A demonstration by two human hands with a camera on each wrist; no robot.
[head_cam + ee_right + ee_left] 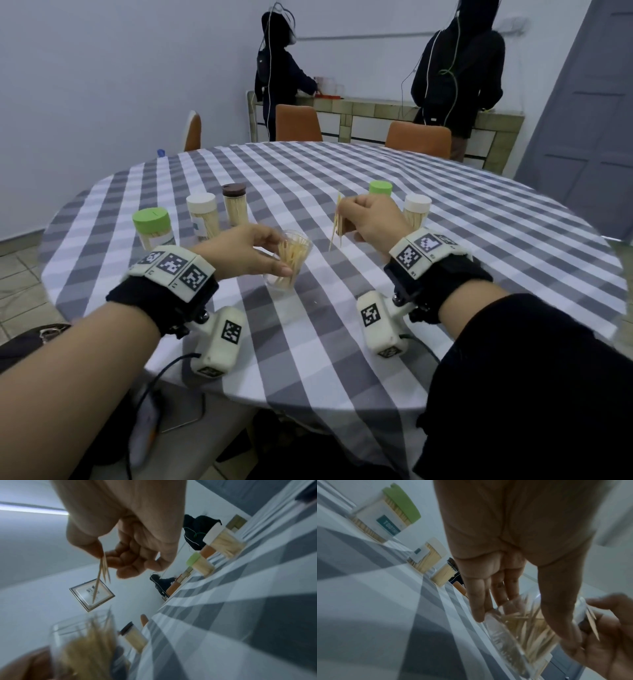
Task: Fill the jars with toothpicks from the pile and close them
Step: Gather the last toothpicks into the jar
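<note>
Nearest you, your left hand (pixel 245 251) grasps the open clear jar (pixel 291 262), tilted and part-filled with toothpicks, above the checked tablecloth (pixel 342 325). Just beyond and to its right, your right hand (pixel 371 219) pinches a small bundle of toothpicks (pixel 337 226) between thumb and curled fingers, clear of the jar's mouth. Farther left stand three closed, filled jars: green-lidded jar (pixel 152 228), white-lidded jar (pixel 202 214), brown-lidded jar (pixel 234 207). Behind your right hand stand two more closed jars (pixel 416 210).
</note>
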